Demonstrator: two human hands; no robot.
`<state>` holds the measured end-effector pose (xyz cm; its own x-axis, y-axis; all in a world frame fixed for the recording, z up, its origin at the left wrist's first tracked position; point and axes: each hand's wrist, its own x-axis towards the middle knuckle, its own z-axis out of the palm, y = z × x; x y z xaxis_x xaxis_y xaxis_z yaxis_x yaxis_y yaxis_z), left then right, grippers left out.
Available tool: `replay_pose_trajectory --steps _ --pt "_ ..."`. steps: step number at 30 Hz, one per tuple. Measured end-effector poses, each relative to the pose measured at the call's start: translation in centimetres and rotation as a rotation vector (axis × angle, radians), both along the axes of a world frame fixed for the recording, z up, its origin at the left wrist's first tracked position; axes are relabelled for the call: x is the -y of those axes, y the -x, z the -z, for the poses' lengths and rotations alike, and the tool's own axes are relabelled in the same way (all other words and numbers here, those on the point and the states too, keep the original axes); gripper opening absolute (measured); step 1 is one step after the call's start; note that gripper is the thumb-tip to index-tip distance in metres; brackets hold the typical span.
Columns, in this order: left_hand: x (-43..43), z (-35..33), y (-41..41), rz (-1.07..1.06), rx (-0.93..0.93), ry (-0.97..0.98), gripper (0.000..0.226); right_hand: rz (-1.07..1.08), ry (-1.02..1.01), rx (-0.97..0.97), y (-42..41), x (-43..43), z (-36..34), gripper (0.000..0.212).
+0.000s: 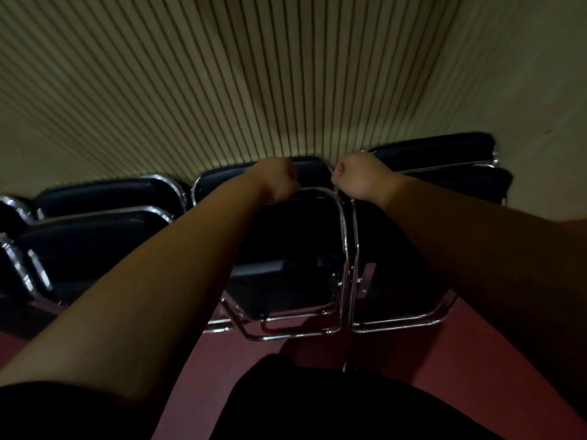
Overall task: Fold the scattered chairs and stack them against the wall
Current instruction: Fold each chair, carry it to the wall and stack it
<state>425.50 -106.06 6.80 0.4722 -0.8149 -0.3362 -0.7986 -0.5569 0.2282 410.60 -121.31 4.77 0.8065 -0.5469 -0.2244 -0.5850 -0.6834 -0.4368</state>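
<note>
Several folded black chairs with chrome tube frames lean in a row against the slatted wall [222, 74]. The middle folded chair [295, 242] stands directly before me, its chrome legs resting on the red floor. My left hand [278, 181] grips the top of this chair's frame at its left side. My right hand [357, 179] grips the top of the neighbouring right chair [406, 274], near where the two frames meet. Both arms reach straight forward. The fingers themselves are curled out of sight over the frames.
More folded chairs [101, 223] lean against the wall at the left, and another chair back [444, 150] shows behind at the right. Red floor [476, 338] runs along the bottom right. My dark clothing fills the lower edge.
</note>
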Motion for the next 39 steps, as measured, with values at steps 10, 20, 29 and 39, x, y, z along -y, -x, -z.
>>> replay_pose_trajectory --steps 10,20,29,39 --pt "6.0 0.4 6.0 0.430 -0.144 0.008 0.028 0.533 0.008 -0.146 11.1 -2.1 -0.4 0.028" --pt "2.3 0.6 27.3 0.958 -0.323 -0.023 0.018 1.093 0.011 -0.230 32.7 -18.2 -2.1 0.043" --pt "-8.0 -2.8 49.8 1.369 -0.260 -0.073 0.021 1.557 0.010 -0.082 51.2 -37.3 -6.3 0.041" --pt "-34.8 -2.2 77.4 1.754 -0.242 -0.181 0.022 1.931 -0.068 -0.010 71.4 -68.0 -5.1 0.033"
